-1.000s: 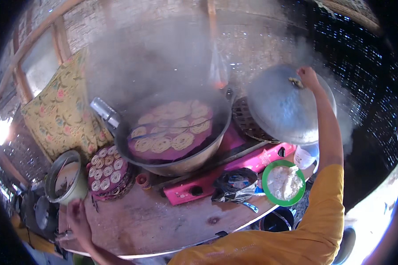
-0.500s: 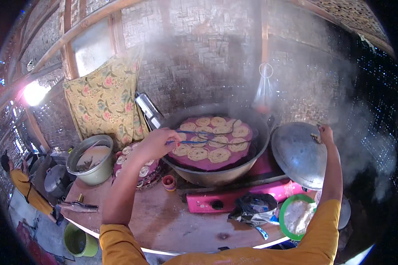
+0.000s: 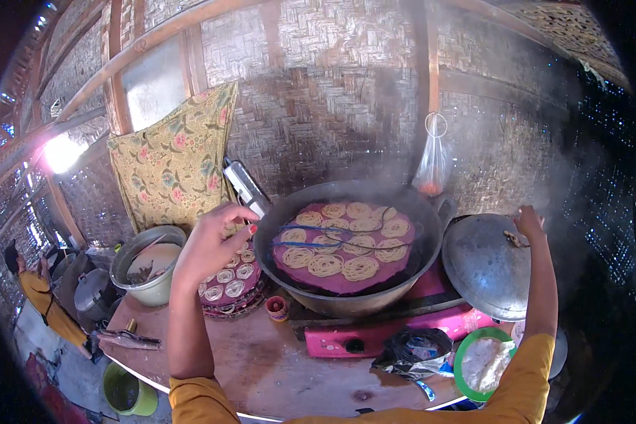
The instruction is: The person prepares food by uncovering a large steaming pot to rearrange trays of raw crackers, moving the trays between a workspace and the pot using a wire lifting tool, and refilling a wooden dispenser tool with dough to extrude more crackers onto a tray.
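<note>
In the wide dark wok (image 3: 283, 272) sits a round pink tray (image 3: 307, 283) bearing several pale noodle-like coils (image 3: 360, 268). Two cords (image 3: 311, 245), blue at the left and dark at the right, lie across it. My left hand (image 3: 215, 244) is raised left of the wok, empty, thumb and fingers apart. Beneath and behind it stands a stack of similar coil-covered trays (image 3: 234, 288), partly hidden by my forearm. To the wok's right leans a domed metal lid (image 3: 484, 261). My right hand (image 3: 531, 222) is just above the lid's handle (image 3: 514, 239), fingers loosely apart.
The wok stands on a pink stove (image 3: 396, 336). On the wooden table (image 3: 261, 374) are a small red cup (image 3: 276, 308), a black plastic bag (image 3: 413, 351) and a green-rimmed bowl of white stuff (image 3: 461, 367). A pail of pale liquid (image 3: 138, 286) stands left. Steam drifts around.
My left hand has let go of the blue cords and drawn back left; they now lie on the tray. My right hand has lifted off the lid's handle. The view has shifted slightly, and the steam has thinned.
</note>
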`<state>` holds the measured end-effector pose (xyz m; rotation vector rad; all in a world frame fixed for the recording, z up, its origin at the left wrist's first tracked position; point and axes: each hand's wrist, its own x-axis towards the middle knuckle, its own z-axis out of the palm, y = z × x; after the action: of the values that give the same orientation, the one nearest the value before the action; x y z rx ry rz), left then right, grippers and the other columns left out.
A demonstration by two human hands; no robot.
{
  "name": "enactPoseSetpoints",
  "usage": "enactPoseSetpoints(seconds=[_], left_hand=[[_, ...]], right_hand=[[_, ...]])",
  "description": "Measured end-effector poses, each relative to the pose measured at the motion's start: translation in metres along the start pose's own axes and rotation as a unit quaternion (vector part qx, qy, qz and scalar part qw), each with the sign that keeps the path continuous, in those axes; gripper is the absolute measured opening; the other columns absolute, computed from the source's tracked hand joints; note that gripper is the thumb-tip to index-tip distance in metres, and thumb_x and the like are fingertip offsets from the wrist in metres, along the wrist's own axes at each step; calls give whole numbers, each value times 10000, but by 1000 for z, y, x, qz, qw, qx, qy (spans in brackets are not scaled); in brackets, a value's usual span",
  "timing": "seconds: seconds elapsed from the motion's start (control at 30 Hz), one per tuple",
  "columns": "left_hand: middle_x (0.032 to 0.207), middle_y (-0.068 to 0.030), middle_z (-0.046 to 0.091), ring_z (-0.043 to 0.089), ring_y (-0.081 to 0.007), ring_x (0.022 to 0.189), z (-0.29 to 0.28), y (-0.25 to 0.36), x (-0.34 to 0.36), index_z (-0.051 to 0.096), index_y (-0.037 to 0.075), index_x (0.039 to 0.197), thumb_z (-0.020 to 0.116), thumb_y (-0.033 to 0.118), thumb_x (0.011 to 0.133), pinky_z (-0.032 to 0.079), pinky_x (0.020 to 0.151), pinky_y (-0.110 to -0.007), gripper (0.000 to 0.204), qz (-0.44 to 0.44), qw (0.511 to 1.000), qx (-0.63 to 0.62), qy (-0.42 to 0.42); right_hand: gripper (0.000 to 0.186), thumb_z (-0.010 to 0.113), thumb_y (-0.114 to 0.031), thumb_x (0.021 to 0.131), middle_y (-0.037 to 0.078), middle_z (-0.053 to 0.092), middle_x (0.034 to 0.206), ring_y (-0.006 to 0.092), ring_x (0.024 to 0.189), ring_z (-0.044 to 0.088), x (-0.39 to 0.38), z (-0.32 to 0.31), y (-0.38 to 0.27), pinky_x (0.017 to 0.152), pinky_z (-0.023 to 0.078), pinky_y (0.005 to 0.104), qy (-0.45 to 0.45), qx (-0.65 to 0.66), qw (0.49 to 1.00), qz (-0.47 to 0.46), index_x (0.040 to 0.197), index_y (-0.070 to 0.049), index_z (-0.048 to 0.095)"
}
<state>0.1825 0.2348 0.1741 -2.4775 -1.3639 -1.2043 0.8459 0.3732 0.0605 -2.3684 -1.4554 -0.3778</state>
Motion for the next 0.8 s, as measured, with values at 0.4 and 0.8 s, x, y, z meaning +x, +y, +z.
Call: enactPoseSetpoints(seconds=[0.4, 0.8], left_hand=[[878, -87, 633, 574, -145, 810, -27, -18, -26, 624, 14, 964, 621, 59, 803, 437, 738, -278, 167, -81, 996, -10, 23], [891, -135, 633, 613, -260, 844, -6, -35, -1, 611, 7, 960, 618, 65, 776, 473, 752, -332, 194, -3, 998, -34, -57]], right_hand=[[233, 650, -202, 802, 141, 603, 1056, 332, 995, 576, -64, -108, -177, 881, 437, 396, 46, 180, 928, -323, 990, -64, 639], [192, 625, -260, 803, 111, 662, 937, 297, 925, 614, -97, -107, -276, 806, 472, 395, -79, 192, 851, -483, 911, -111, 680]])
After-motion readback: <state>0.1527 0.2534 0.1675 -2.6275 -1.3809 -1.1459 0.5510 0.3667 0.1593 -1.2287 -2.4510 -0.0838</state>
